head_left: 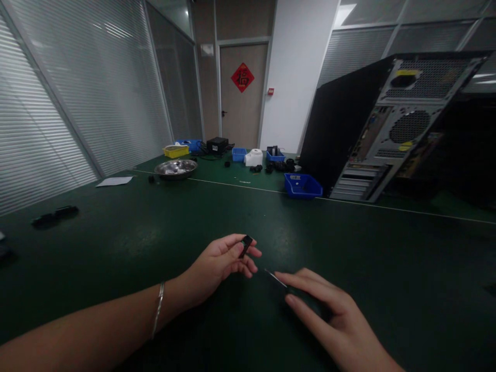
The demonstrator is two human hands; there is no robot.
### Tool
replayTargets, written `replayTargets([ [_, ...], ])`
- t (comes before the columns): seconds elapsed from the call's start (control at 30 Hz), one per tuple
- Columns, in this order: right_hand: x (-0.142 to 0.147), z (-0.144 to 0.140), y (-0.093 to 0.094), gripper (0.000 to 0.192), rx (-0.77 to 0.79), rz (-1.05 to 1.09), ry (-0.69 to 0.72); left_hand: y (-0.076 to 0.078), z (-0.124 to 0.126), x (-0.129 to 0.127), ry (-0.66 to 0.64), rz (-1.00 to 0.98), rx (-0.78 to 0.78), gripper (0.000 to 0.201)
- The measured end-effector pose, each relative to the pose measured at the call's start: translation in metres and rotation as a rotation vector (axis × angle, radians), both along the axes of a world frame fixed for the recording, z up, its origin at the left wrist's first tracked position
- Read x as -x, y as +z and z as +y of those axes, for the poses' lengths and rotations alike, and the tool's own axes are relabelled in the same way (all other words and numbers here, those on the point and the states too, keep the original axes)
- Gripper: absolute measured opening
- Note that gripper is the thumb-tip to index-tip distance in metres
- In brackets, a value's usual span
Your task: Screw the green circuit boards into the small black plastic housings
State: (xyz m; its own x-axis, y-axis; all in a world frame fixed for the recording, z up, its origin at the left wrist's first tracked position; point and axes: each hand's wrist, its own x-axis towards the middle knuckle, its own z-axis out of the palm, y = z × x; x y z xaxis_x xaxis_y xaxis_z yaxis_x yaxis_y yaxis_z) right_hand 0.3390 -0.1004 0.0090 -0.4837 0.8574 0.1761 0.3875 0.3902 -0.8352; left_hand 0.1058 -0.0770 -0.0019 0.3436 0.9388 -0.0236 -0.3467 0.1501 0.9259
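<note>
Head view. I see the left hand [217, 263] raised just above the green table [116, 248], its fingers curled and pinching a small black part [246, 245] between thumb and fingertips. A thin bracelet [158, 309] sits on that wrist. The right hand [329, 315] lies low over the table just to the right of the left one, fingers stretched out flat and loosely together; its fingertips rest on a flat dark piece [276, 279] with a pale edge, which lies on the table between the two hands. I cannot tell whether this hand grips that piece or only presses on it. Further back, a black computer case [387, 129] stands with its rear panel facing me, a blue bin [302, 186] just beside it. A metal bowl [176, 168] sits well apart at far left.
</note>
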Motion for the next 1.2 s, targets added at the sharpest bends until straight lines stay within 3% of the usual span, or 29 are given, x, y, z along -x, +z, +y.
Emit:
replayTargets([
  [0.37, -0.001, 0.001, -0.001, 0.031, -0.001, -0.01, 0.013, 0.005, -0.003, -0.001, 0.007, 0.075, -0.062, 0.023],
  [0.6, 0.001, 0.0, 0.003, 0.03, 0.008, -0.01, 0.023, -0.002, -0.006, 0.001, -0.243, 0.163, -0.067, 0.031],
  [0.73, 0.0, -0.001, 0.002, 0.03, -0.025, 0.01, 0.046, -0.006, -0.006, 0.001, -0.272, 0.194, -0.094, 0.033],
  [1.2, 0.001, -0.001, -0.002, 0.034, -0.069, 0.003, 0.073, 0.016, -0.022, -0.001, -0.299, 0.552, -0.188, 0.04],
])
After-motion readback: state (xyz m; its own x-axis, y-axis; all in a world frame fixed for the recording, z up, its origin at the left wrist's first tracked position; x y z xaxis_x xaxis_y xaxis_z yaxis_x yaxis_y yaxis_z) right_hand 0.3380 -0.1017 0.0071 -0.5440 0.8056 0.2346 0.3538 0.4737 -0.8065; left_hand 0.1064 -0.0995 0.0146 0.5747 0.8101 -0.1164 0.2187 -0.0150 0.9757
